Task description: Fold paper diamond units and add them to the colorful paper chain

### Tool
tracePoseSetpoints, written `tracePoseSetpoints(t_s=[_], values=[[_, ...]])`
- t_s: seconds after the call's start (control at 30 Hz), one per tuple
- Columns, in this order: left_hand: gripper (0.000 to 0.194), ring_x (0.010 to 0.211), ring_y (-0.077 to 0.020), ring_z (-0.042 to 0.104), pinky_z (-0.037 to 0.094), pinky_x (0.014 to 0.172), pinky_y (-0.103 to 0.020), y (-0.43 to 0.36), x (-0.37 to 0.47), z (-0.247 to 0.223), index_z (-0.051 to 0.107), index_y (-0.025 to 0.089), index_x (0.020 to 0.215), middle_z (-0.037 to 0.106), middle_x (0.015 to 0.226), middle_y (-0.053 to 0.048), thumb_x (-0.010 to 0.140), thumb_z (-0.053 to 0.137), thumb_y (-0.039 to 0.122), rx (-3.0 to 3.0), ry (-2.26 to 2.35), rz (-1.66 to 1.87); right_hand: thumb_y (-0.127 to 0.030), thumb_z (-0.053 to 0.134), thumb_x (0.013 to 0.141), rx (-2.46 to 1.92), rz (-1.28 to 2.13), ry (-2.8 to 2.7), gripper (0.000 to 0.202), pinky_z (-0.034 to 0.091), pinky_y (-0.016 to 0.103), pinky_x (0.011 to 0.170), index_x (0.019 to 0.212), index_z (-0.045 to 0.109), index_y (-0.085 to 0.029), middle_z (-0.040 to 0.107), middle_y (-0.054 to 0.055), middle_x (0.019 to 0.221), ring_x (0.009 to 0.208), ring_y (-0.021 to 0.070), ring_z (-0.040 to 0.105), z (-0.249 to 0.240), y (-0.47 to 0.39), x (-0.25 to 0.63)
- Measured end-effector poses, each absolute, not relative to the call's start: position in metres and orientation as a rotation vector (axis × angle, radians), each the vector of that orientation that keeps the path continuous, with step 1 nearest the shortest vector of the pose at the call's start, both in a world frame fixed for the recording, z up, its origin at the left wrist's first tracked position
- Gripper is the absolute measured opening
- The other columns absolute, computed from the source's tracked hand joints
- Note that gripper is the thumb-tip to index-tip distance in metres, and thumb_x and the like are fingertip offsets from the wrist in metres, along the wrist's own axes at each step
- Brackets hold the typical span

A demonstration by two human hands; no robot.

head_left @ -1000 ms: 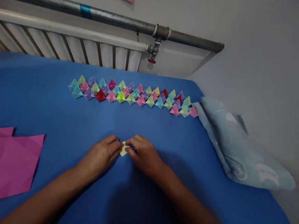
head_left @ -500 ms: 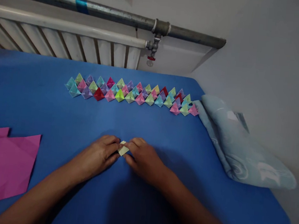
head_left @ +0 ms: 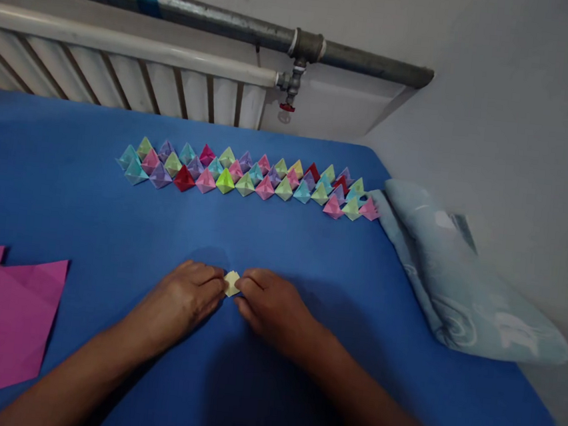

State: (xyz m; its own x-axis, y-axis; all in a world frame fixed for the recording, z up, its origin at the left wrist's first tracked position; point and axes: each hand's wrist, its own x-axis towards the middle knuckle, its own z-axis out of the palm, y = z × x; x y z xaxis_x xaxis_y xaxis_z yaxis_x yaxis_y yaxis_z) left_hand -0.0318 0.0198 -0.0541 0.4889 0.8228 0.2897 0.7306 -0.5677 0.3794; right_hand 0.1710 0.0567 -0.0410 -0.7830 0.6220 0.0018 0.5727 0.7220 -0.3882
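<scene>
A small piece of folded pale yellow paper [head_left: 231,284] is held between my two hands, low over the blue surface. My left hand [head_left: 186,292] pinches its left corner with the fingers closed. On the opposite corner, my right hand [head_left: 271,303] has thumb and fingers closed in a pinch. The paper's middle and its upper and lower points show; its side corners are hidden by my fingertips. Beyond my hands, several small folded paper pieces [head_left: 245,184] in many colours stand in close rows.
Large creased pink paper sheets [head_left: 6,327] lie at the left on the blue surface [head_left: 161,235]. A folded light blue cloth [head_left: 458,283] rests along the right edge. Behind are a white radiator [head_left: 130,41], a metal pipe [head_left: 222,16] and a valve with a red handle [head_left: 287,107].
My fingers have drawn in onto the side corners of the yellow paper; before, fingertips lay across its top and the thumbs at its lower edges. The view has shifted slightly.
</scene>
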Motion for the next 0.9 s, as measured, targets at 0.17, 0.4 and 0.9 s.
tracePoseSetpoints(t_s=[0.17,0.4,0.9], values=[[0.023,0.080,-0.0207,0.064,0.051,0.072,-0.036,0.020,-0.032,-0.056,0.067,0.013,0.095,0.070,0.094,-0.009,0.096,0.044,0.018,2.636,1.336,0.711,-0.015,0.050,0.094,-1.032,0.555,-2.767,0.012,0.045,0.028,0.078,0.092,0.062,-0.015,0.064,0.008,0.096,0.088,0.0166,0.058,-0.042,0.057,0.170],[0.025,0.080,-0.0206,0.062,0.048,0.072,-0.036,0.022,-0.028,-0.054,0.065,0.016,0.091,0.067,0.090,-0.007,0.098,0.042,0.023,2.514,1.448,0.647,-0.018,0.048,0.096,-1.259,0.565,-2.718,0.016,0.040,0.026,0.069,0.089,0.062,-0.015,0.063,0.006,0.091,0.082,0.0154,0.056,-0.038,0.055,0.164],[0.024,0.072,-0.0185,0.057,0.043,0.072,-0.035,0.027,-0.023,-0.052,0.062,0.017,0.076,0.059,0.074,-0.002,0.093,0.047,0.025,2.247,1.659,0.511,-0.018,0.052,0.092,-1.424,0.679,-2.509,0.013,0.033,0.027,0.066,0.080,0.057,-0.016,0.059,0.003,0.086,0.077,0.0144,0.052,-0.034,0.057,0.156]])
